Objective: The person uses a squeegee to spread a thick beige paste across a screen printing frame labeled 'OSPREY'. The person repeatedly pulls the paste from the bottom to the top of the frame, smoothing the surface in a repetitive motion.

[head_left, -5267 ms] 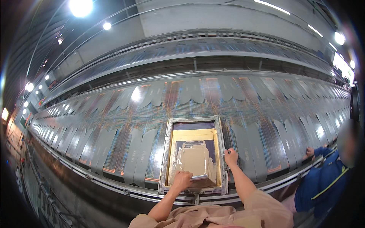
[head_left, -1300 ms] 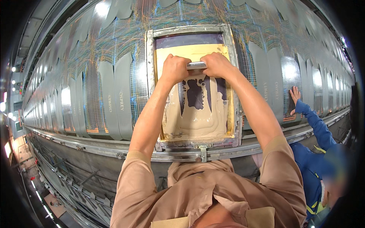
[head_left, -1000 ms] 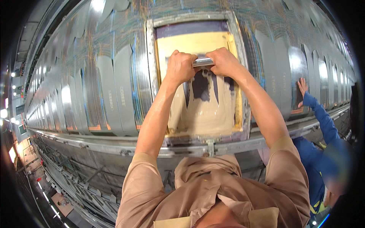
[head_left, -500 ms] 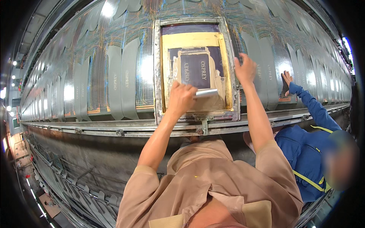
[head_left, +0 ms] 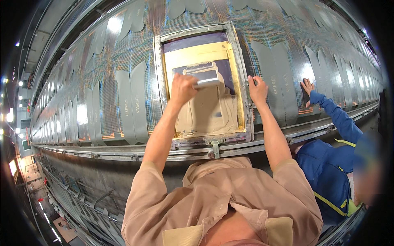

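A metal-framed printing screen lies on the long print table, its mesh smeared with beige paste. My left hand grips a squeegee with a metal handle, held across the upper middle of the screen. A dark purple patch of mesh shows just above the blade. My right hand rests on the frame's right rail, fingers curled over the edge.
Rows of grey cut fabric pieces cover the long table left and right of the frame. A person in a blue jacket stands at my right, a hand pressed on a fabric piece. A clamp holds the frame's near rail.
My left hand has pushed the squeegee from the near end up toward the middle of the screen, spreading paste over the mesh. My right hand stays on the right rail.
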`<state>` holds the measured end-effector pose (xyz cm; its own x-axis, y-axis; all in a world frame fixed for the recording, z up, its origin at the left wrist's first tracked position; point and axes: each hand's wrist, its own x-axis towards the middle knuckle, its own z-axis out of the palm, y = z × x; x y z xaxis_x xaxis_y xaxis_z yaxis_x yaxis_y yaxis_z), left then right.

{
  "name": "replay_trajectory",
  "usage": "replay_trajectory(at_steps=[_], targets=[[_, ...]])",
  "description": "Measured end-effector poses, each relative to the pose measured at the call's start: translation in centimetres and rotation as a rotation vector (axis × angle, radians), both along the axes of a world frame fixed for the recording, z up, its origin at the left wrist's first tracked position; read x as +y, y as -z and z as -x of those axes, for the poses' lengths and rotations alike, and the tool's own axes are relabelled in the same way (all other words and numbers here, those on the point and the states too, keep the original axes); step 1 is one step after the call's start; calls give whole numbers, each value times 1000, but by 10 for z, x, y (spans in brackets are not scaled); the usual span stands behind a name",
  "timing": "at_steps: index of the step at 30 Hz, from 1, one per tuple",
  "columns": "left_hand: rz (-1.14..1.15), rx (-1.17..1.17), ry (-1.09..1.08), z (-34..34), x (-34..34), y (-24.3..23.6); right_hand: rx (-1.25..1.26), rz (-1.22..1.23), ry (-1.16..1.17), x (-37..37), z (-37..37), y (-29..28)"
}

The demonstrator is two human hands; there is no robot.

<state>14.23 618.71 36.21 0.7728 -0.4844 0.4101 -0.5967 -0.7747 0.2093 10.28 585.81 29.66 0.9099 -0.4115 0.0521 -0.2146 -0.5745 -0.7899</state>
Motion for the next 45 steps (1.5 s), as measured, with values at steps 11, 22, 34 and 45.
replay_trajectory(at_steps=[11,22,34,45], targets=[[111,83,-53,168,-5,22,-8,17,-84,-3,-12,-26],[26,335,-255,188,89,24,-112,-200,-105,126,7,17],[24,377,-124,175,95,15,77,-120,-76,127,-3,18],[94,444,-99,-24,153,25,-19,-27,-723,188,-83,-52]])
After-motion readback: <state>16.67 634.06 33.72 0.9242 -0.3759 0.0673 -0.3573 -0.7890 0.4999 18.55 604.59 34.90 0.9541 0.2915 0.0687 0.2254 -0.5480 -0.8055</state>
